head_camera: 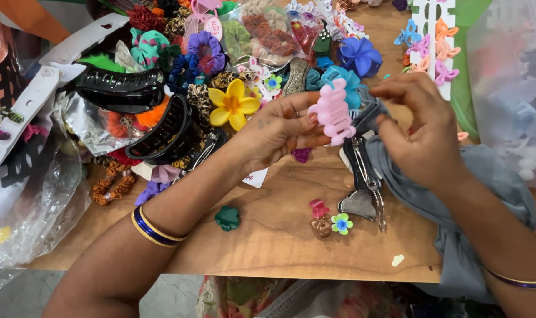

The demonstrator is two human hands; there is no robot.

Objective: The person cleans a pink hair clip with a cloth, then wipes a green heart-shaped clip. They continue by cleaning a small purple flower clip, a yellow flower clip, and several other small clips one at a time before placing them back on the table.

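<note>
Near the front edge of the wooden desk (268, 247) lie small loose pieces: a dark green flower-shaped plastic clip (227, 217), a red and brown pair of tiny clips (320, 219), and a little green-and-blue flower clip (341, 223), with a black and silver metal hair clip (362, 182) just behind them. Above the middle of the desk the left hand (274, 132), its wrist ringed by blue and gold bangles (153, 229), pinches a pale pink wavy plastic claw clip (334, 112) between thumb and curled fingers, holding it upright. The right hand (424, 132) is just beside the clip, fingers half curled, fingertips close to its right side; whether they touch it I cannot tell. A grey cloth (450, 200) lies under that hand toward the right edge. Further back sit a yellow plastic flower clip (232, 105), two large black claw clips (144, 112), a blue flower clip (359, 56) and bagged fabric scrunchies (262, 32) along the far edge.
</note>
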